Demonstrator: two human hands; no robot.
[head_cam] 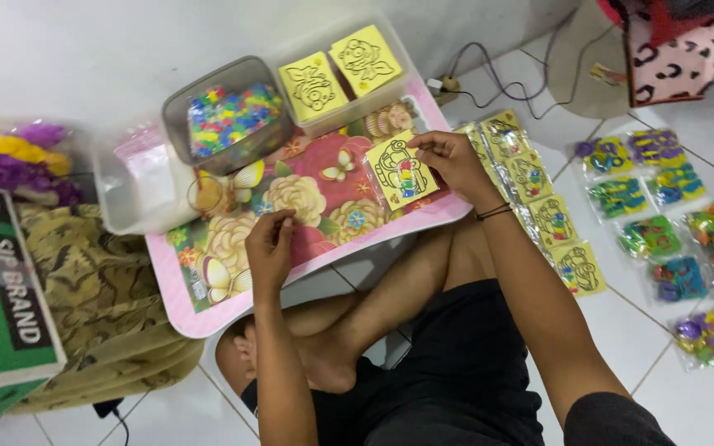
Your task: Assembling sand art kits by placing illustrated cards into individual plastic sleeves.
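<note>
The person is sitting cross-legged on the white tiled floor (pixel 679 396), working over a pink floral tray (pixel 208 318) resting across the knees. Nearest, at seven o'clock on the tray, the left hand (pixel 270 244) is resting with fingertips (pixel 285 221) pinched together, apparently on a small piece, though what it is pinching is too small to tell. At two o'clock on the tray the right hand (pixel 449 158) is holding the yellow picture card (pixel 402 169) by its upper right corner, fingers clamped on the card's edge; the card is partly filled with coloured pieces. Judged step: filling in the card, one piece at a time. The next move would call for carrying the pinched piece from seven o'clock across to the card and seating it precisely while the right hand is steadying the card. Farther off, at twelve o'clock, a clear tub of mixed coloured beads (pixel 229 116) is standing beside a box of blank yellow cards (pixel 340 70). At three o'clock, bagged cards (pixel 539 206) and bead packets (pixel 663 215) are lying in rows.
</note>
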